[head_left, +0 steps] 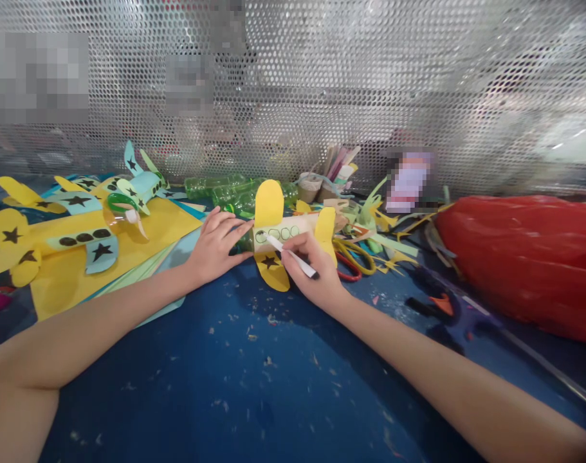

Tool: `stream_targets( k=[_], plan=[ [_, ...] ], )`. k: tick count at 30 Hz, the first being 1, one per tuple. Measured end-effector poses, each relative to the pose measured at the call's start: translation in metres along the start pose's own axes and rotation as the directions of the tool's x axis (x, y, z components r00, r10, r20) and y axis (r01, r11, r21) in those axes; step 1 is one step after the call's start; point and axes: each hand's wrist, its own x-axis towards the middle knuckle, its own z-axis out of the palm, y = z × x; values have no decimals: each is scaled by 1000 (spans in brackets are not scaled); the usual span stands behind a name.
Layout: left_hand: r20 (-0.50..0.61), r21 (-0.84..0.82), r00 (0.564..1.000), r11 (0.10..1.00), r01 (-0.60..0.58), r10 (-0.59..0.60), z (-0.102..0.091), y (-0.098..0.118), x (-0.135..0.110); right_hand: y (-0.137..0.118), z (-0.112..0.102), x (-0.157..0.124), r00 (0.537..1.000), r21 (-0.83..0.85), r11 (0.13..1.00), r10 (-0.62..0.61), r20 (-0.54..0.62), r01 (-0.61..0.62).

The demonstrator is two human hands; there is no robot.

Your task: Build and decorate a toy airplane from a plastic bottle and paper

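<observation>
A toy airplane (300, 222) with yellow paper wings and tail lies in front of me, made around a green plastic bottle. Its pale side strip bears a row of outlined round windows, the first partly blackened; a black star marks the near wing. My left hand (220, 244) grips the bottle nose between thumb and forefinger, other fingers spread. My right hand (316, 267) pinches a white marker (300, 262) with a black end, its tip at the first windows. Left of my hands stand finished-looking airplanes, one yellow (75, 235) and one light blue (145, 188), with blackened windows and stars.
Yellow paper sheets (162, 225) lie under the left airplanes. Green bottles (235, 190), cups of sticks (312, 185), paper scraps (370, 222) and scissors (357, 257) lie behind. A glue gun (466, 312) and a red bag-like bundle (524, 257) are at right. Perforated metal mesh (293, 83) rises behind.
</observation>
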Motion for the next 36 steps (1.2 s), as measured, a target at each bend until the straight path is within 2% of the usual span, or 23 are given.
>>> stream_targets(
  k=[10, 30, 36],
  plan=[
    [14, -13, 1000, 1000, 8, -8, 1, -1, 0, -2, 1, -1, 997, -16, 997, -71, 34, 71],
    [17, -24, 1000, 1000, 19, -19, 0, 0, 0, -1, 1, -1, 998, 10, 999, -35, 50, 35],
    [5, -16, 1000, 1000, 3, -3, 0, 0, 0, -1, 0, -1, 996, -3, 998, -63, 56, 64]
  ],
)
